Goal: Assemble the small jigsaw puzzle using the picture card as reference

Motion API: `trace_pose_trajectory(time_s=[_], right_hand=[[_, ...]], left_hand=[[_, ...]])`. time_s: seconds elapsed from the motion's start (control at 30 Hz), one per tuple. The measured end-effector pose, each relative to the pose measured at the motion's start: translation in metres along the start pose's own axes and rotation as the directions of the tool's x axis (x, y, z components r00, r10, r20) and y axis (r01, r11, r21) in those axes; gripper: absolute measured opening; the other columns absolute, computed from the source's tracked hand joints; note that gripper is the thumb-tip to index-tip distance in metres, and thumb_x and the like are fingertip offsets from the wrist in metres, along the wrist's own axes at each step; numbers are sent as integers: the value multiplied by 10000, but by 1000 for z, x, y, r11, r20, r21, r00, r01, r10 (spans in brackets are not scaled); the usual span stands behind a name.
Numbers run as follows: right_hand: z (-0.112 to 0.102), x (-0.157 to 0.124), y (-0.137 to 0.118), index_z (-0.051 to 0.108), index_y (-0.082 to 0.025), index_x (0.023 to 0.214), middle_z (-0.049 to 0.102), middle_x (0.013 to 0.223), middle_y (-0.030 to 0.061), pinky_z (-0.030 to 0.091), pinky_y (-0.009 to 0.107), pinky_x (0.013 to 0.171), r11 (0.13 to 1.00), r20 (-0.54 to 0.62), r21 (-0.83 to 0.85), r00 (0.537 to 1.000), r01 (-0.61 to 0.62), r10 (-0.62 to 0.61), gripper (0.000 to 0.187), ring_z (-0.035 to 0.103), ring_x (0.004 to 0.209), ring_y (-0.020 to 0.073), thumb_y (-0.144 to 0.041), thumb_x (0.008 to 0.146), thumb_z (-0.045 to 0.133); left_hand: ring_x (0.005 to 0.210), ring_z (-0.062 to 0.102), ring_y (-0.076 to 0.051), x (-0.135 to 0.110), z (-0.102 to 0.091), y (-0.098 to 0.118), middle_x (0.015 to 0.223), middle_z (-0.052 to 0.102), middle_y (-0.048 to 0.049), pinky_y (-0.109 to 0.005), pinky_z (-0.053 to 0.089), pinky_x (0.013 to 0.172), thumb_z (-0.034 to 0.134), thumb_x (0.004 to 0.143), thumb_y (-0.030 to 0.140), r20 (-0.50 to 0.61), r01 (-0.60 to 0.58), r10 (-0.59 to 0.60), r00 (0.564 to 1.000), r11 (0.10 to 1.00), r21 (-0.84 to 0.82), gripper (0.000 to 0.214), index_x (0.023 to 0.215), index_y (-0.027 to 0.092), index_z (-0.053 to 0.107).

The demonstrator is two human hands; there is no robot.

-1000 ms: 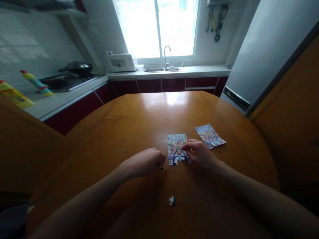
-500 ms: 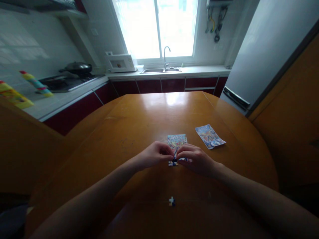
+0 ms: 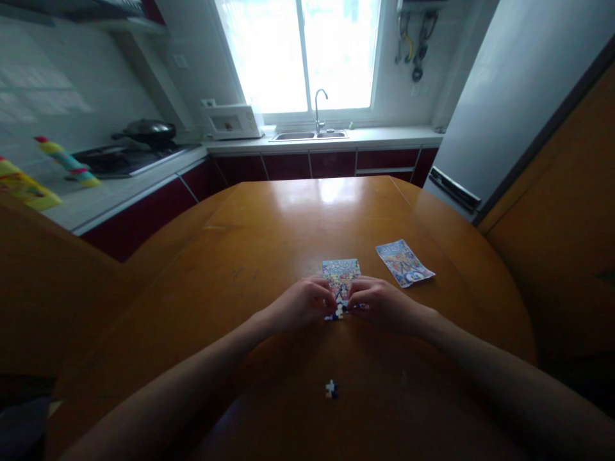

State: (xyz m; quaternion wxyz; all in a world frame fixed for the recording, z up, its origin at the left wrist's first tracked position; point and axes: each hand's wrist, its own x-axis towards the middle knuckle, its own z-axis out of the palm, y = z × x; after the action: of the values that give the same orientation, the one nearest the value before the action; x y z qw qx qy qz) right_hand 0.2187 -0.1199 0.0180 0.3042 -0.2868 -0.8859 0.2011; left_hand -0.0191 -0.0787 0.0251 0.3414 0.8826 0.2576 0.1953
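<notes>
My bare left hand [image 3: 305, 305] and bare right hand [image 3: 384, 305] curl over the lower part of the colourful rectangular jigsaw puzzle [image 3: 341, 270], its blue top edge lying beyond my fingertips; whether they are pinched on a piece, I cannot tell. The small white-and-dark loose jigsaw piece [image 3: 331, 389] lies nearer me, apart from both hands, on the glossy brown wooden table [image 3: 269, 237].
</notes>
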Motion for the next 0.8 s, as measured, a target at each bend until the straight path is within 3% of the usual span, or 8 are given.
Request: trace_pose_trajectory(time_s=[0.1, 0.27, 0.8], right_hand=[[0, 0, 0, 741, -232, 840, 685, 890, 33, 480, 266, 740, 1000, 53, -2, 999, -8, 8, 124, 617, 849, 155, -134, 868, 670], [3, 1, -3, 738, -232, 817, 699, 891, 27, 475, 260, 734, 1000, 86, -22, 996, -5, 7, 150, 617, 819, 153, -102, 845, 669], [4, 0, -2, 709, -213, 704, 643, 830, 25, 449, 263, 715, 991, 118, -135, 993, 1, 15, 198, 548, 781, 165, -87, 838, 636]], left_hand=[[863, 597, -157, -3, -1, -3, 871, 684, -48, -266, 460, 793, 685, 892, 303, 104, -125, 117, 988, 989, 79, 144, 836, 206, 774], [933, 587, -170, -5, -3, -8, 940, 702, -40, -289, 453, 884, 625, 942, 317, 155, -247, 218, 964, 948, 201, 161, 905, 262, 772], [906, 561, -174, -4, -3, -4, 926, 695, -32, -281, 454, 820, 588, 956, 283, 190, -268, 223, 956, 929, 256, 187, 894, 245, 760]])
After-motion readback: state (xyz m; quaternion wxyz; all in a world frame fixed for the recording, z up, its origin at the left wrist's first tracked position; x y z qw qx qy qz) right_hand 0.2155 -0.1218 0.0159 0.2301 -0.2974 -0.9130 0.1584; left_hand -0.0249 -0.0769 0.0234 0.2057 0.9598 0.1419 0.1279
